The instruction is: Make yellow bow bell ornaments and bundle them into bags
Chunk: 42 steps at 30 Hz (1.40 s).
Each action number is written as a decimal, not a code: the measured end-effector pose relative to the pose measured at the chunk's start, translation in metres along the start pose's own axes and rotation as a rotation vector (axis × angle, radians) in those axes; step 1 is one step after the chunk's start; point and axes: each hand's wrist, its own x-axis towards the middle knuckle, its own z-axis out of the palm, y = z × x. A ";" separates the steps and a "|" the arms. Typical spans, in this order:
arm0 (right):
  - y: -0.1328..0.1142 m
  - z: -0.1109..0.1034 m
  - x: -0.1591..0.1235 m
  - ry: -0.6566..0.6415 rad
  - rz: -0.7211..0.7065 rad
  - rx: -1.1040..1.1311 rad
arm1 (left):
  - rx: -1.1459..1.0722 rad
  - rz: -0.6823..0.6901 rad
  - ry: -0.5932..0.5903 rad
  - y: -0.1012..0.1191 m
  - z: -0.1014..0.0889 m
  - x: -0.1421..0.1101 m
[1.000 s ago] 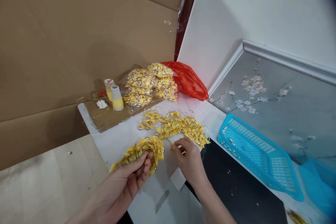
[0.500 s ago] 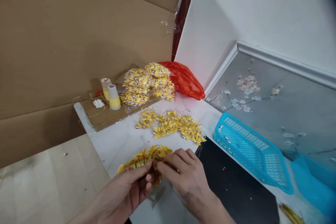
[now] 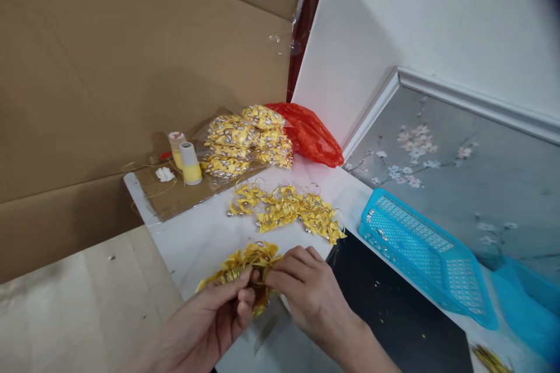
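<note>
My left hand [image 3: 214, 317] is closed round a bunch of small yellow bow charms [image 3: 249, 259], low in the middle of the head view. My right hand [image 3: 306, 294] has its fingers pinched on the right end of the same bunch, touching my left fingertips. Beyond the hands, a loose heap of yellow bow charms with rings [image 3: 286, 210] lies on the white table [image 3: 192, 239]. Further back sit clear bags packed with the same charms [image 3: 245, 143].
Two thread spools [image 3: 186, 157] and a white scrap stand on a cardboard piece [image 3: 170, 195] at the back left. A red plastic bag [image 3: 310, 134] lies in the corner. A blue perforated tray [image 3: 426, 256] rests at the right, beside a black surface [image 3: 406, 320]. Large cardboard sheets lean behind.
My right hand came back from the loose heap to the bunch in my left hand and now pinches it. The bunch is drawn in closer between both hands.
</note>
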 end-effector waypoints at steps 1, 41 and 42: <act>0.001 0.001 0.001 -0.016 0.013 0.036 | -0.008 0.008 0.017 0.001 0.001 -0.001; 0.049 0.044 0.060 0.126 0.792 0.270 | -0.065 0.091 0.096 0.012 -0.012 -0.001; 0.048 0.046 0.062 0.124 0.803 0.277 | -0.074 0.101 0.105 0.013 -0.011 -0.001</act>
